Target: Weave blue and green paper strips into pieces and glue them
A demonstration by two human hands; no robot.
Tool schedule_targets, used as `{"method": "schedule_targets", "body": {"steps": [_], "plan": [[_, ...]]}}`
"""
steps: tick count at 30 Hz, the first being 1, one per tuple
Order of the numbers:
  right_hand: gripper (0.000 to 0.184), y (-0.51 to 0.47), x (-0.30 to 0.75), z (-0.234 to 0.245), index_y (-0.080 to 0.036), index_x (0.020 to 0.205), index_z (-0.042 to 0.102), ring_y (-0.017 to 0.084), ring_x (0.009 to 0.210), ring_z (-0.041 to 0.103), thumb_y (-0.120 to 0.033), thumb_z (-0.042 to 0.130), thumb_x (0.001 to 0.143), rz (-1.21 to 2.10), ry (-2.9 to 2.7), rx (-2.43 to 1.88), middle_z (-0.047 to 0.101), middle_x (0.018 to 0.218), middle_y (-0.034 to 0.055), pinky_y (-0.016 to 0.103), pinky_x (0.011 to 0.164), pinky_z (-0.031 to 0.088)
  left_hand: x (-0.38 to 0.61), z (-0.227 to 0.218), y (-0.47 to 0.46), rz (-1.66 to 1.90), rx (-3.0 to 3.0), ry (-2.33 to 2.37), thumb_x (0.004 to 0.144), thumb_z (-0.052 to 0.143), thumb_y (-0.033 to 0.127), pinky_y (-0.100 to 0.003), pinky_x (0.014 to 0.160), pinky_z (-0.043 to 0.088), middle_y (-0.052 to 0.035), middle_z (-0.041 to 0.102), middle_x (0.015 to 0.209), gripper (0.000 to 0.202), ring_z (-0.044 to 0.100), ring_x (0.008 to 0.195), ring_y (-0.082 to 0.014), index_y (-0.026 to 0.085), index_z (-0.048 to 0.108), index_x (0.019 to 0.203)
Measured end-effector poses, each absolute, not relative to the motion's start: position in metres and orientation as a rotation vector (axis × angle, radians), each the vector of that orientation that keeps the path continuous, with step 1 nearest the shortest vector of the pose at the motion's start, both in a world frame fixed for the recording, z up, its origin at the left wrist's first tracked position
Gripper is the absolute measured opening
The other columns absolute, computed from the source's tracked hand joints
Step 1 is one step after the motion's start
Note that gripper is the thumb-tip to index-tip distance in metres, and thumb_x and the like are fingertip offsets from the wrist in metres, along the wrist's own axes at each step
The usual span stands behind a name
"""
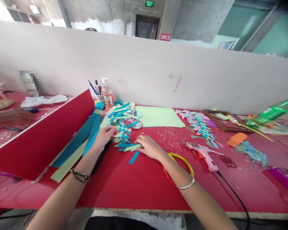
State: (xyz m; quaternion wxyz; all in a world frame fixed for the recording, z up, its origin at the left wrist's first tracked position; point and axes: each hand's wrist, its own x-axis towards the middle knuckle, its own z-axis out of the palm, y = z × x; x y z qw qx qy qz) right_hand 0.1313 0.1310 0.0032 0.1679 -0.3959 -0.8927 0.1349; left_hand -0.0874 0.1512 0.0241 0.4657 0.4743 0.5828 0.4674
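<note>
A woven piece of teal and pale-green paper strips (124, 132) lies on the red table between my hands, loose strip ends fanning out at its lower end. My left hand (106, 135) is at its left edge, thumb and fingertips pinched together on the paper. My right hand (149, 147) has its fingers curled over the strip ends at the lower right. A short teal strip (134, 158) sticks out below. Behind the weave is a pile of cut teal and pale-green strips (121, 111). Scissors with yellow and red handles (183, 159) lie partly under my right forearm.
Left stands a red divider board (52, 134) with long paper strips (74, 150) beside it; beyond it is another person's hand (16, 118). A pink glue gun (204, 155), finished woven pieces (199, 124) and a green bottle (271, 111) are to the right. Pale-green paper (159, 116) lies behind.
</note>
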Motion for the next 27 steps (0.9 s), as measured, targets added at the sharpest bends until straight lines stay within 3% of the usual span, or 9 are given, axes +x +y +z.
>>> {"method": "schedule_targets", "body": {"steps": [5, 9, 12, 15, 18, 20, 23, 27], "plan": [[0.011, 0.128, 0.134, 0.003, -0.019, 0.087, 0.057, 0.012, 0.087, 0.047, -0.018, 0.054, 0.076, 0.443, -2.522, -1.103, 0.047, 0.096, 0.0038, 0.025, 0.078, 0.037, -0.085, 0.007, 0.153, 0.998, 1.626, 1.621, 0.068, 0.052, 0.044, -0.023, 0.049, 0.04, -0.002, 0.062, 0.06, 0.027, 0.053, 0.049, -0.0137, 0.018, 0.059, 0.068], [0.016, 0.125, 0.134, 0.004, -0.02, 0.087, 0.056, 0.012, 0.086, 0.049, -0.01, 0.05, 0.075, 0.531, -2.557, -1.107, 0.048, 0.094, 0.0027, 0.024, 0.076, 0.038, -0.083, 0.011, 0.148, 0.734, 2.128, 1.975, 0.075, 0.045, 0.038, -0.024, 0.057, 0.039, -0.0056, 0.064, 0.073, 0.027, 0.058, 0.07, -0.0202, 0.02, 0.06, 0.087], [0.024, 0.122, 0.132, 0.006, -0.02, 0.09, 0.055, 0.013, 0.088, 0.05, -0.004, 0.046, 0.073, 0.566, -2.554, -1.115, 0.051, 0.093, 0.0027, 0.025, 0.078, 0.038, -0.075, 0.022, 0.137, 0.628, 2.385, 2.122, 0.079, 0.041, 0.035, -0.028, 0.068, 0.039, -0.0101, 0.061, 0.09, 0.032, 0.053, 0.089, -0.0245, 0.018, 0.055, 0.102], [0.029, 0.122, 0.131, 0.008, -0.019, 0.095, 0.052, 0.014, 0.092, 0.049, -0.004, 0.045, 0.072, 0.605, -2.515, -1.086, 0.053, 0.094, 0.0035, 0.026, 0.08, 0.037, -0.059, 0.029, 0.119, 0.623, 2.605, 1.973, 0.082, 0.036, 0.038, -0.034, 0.079, 0.036, -0.0119, 0.055, 0.104, 0.036, 0.046, 0.099, -0.0271, 0.017, 0.056, 0.102], [0.038, 0.121, 0.136, 0.011, -0.018, 0.105, 0.049, 0.016, 0.097, 0.048, -0.008, 0.051, 0.069, 0.667, -2.505, -1.054, 0.053, 0.102, 0.0052, 0.028, 0.083, 0.037, -0.039, 0.025, 0.097, 0.422, 2.617, 1.669, 0.078, 0.038, 0.052, -0.034, 0.08, 0.038, -0.0113, 0.057, 0.097, 0.045, 0.048, 0.096, -0.0263, 0.017, 0.057, 0.1], [0.048, 0.118, 0.142, 0.014, -0.019, 0.112, 0.045, 0.018, 0.102, 0.045, -0.014, 0.057, 0.066, 0.659, -2.532, -1.088, 0.051, 0.108, 0.0065, 0.031, 0.086, 0.036, -0.028, 0.019, 0.085, 0.313, 2.584, 1.661, 0.07, 0.047, 0.056, -0.036, 0.08, 0.039, -0.0135, 0.055, 0.103, 0.053, 0.047, 0.098, -0.0289, 0.016, 0.055, 0.104], [0.056, 0.113, 0.151, 0.018, -0.019, 0.116, 0.045, 0.021, 0.107, 0.042, -0.022, 0.063, 0.064, 0.575, -2.59, -1.219, 0.048, 0.113, 0.008, 0.033, 0.088, 0.035, -0.022, 0.011, 0.078, 0.189, 2.55, 1.678, 0.07, 0.055, 0.045, -0.035, 0.076, 0.041, -0.014, 0.052, 0.107, 0.046, 0.048, 0.098, -0.0285, 0.016, 0.053, 0.105], [0.034, 0.109, 0.155, 0.02, -0.018, 0.105, 0.053, 0.018, 0.096, 0.049, -0.017, 0.057, 0.071, 0.465, -2.608, -1.394, 0.052, 0.104, 0.0078, 0.029, 0.08, 0.038, -0.027, 0.011, 0.084, 0.108, 2.538, 1.609, 0.077, 0.049, 0.027, -0.031, 0.075, 0.042, -0.0126, 0.053, 0.104, 0.03, 0.053, 0.093, -0.0242, 0.015, 0.053, 0.104]]}}
